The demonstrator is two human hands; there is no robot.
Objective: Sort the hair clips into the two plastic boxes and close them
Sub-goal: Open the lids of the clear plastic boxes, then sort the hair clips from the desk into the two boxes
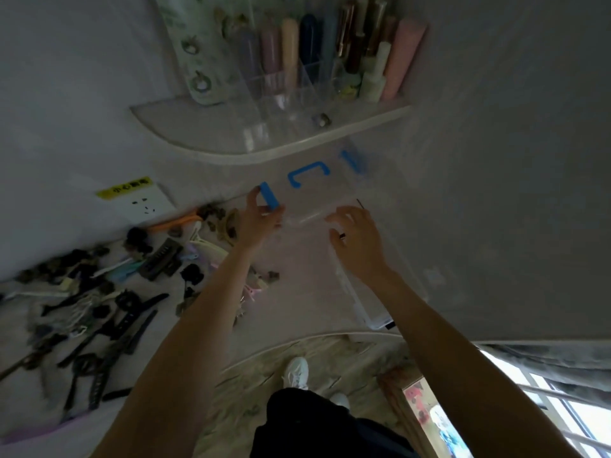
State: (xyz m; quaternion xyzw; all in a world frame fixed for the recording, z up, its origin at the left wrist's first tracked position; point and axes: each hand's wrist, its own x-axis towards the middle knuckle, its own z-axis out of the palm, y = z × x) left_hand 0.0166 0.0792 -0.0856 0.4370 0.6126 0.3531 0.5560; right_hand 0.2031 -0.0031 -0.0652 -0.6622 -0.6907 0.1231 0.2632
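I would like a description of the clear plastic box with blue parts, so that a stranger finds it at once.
Look under the curved white shelf in the corner, on the pale counter. There the clear box stands against the wall, between the left hand and the right hand. Only it has bright blue latches and a blue handle; the hair clips lie loose to its left.

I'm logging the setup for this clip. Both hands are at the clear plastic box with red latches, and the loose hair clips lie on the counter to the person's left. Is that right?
Not quite: the latches are blue, not red, as the head view shows. The rest holds: the left hand and right hand are at the clear plastic box, and the loose hair clips lie on the counter to the person's left.
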